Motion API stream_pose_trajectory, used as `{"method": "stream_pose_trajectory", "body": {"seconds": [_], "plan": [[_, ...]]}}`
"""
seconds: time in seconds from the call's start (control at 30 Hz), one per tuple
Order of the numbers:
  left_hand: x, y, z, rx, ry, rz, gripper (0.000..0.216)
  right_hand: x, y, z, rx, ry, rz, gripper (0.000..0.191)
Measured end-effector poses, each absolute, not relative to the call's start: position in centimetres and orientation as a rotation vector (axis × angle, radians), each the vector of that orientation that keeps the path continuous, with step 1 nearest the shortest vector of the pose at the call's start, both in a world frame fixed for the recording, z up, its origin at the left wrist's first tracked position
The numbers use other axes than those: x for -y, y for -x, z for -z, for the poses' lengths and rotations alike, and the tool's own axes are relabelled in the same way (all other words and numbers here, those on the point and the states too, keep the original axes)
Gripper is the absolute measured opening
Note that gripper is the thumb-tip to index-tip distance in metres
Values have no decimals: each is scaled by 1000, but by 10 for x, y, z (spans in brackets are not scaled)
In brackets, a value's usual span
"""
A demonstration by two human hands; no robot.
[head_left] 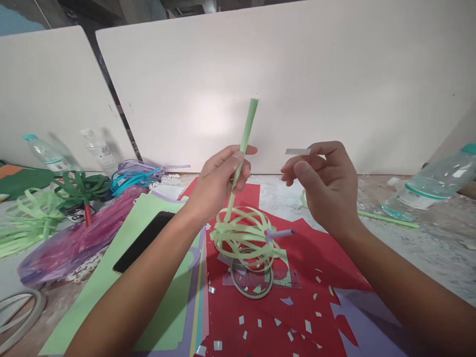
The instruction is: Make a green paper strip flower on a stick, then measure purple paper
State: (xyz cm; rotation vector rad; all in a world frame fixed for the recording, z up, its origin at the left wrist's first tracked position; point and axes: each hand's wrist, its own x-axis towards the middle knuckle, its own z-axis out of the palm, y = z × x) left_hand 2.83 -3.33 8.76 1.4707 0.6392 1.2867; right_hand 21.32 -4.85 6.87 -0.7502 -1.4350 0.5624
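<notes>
My left hand (225, 178) is closed round a light green paper tube (247, 134), held tilted up, its lower end reaching a light green ball of looped paper strips (243, 235). From the ball's right side sticks a thin purple paper roll (281, 233). My right hand (327, 186) is raised to the right with curled fingers. A short strip of clear tape (297, 151) sticks out to the left from its index fingertip. Below the ball lie a tape roll (253, 292) and a clear ruler (295, 281), on red paper (238, 342) strewn with small scraps.
On the left are stacked coloured sheets (163, 317), a black phone (139, 243), a pink plastic bag (107, 225), paper pom-poms (84, 186), bottles (98, 151) and another tape roll (33, 317). A bottle (431, 186) leans at right. White boards (282, 64) stand behind.
</notes>
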Motion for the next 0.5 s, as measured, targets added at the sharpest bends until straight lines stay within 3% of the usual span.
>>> {"method": "stream_pose_trajectory", "body": {"seconds": [0.2,0.5], "plan": [[45,-21,-98,-814,-1688,-1473,27,73,-216,-83,1683,810,-453,11],[45,-28,-84,-1067,-2156,-1010,24,64,-222,-77,1779,773,-227,4]]}}
